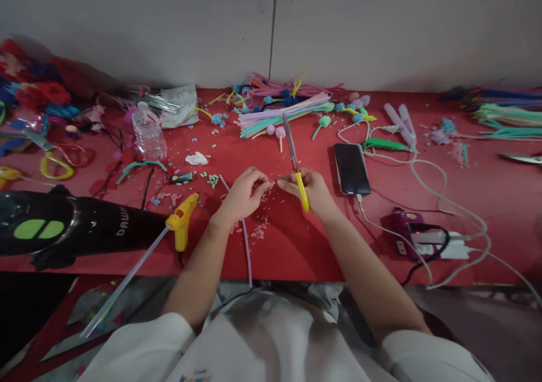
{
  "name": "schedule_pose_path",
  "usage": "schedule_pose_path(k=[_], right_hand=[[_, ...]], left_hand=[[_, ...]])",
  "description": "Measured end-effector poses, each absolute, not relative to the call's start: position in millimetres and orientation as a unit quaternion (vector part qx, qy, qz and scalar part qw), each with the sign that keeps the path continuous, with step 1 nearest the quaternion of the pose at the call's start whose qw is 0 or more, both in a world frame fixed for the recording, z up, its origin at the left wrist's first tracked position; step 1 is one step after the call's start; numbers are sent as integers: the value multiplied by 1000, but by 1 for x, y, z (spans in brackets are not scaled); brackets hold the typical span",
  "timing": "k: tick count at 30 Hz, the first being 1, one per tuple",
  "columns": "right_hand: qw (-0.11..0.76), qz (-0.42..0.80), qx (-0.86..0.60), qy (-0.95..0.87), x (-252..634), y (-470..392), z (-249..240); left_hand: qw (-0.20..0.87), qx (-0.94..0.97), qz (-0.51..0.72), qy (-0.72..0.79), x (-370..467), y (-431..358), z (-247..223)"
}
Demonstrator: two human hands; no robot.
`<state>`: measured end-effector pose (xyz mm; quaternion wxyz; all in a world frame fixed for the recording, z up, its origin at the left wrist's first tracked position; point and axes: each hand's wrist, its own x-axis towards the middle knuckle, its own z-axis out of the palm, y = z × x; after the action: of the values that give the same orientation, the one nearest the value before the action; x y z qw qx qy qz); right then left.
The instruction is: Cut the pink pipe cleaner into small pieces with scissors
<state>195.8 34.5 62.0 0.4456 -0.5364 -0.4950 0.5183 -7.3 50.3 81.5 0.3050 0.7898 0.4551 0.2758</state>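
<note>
In the middle of the red table, my left hand [244,194] is closed in a pinch, with tiny pink bits at its fingertips; what it holds is too small to name. My right hand [313,193] grips a pair of scissors [293,149] with yellow handles, the blades pointing away from me. Its thumb and fingers also come together close to the left fingertips. Under my left wrist runs a lilac pipe cleaner [246,246]. Pink clippings [259,228] lie scattered below the hands. Beyond the scissors lies a bundle of pastel pipe cleaners [279,115].
A yellow glue gun [182,221] with a long glue stick and a black appliance [84,224] lie left. Behind them stands a clear plastic bottle [149,132]. Right are a phone [352,168] on a cable, a purple power adapter [409,235] and looping white cords [478,224].
</note>
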Motion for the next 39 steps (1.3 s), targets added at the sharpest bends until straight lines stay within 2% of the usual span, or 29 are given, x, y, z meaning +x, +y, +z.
schedule_pose_path(k=[7, 16, 39], right_hand=[[489, 565, -489, -451, 181, 30, 54], [492, 566, -495, -439, 191, 28, 44], [565, 543, -472, -402, 184, 27, 46]], left_hand=[[325, 770, 331, 439, -5, 48, 71], [329, 751, 387, 423, -10, 52, 54], [361, 760, 374, 391, -6, 46, 59]])
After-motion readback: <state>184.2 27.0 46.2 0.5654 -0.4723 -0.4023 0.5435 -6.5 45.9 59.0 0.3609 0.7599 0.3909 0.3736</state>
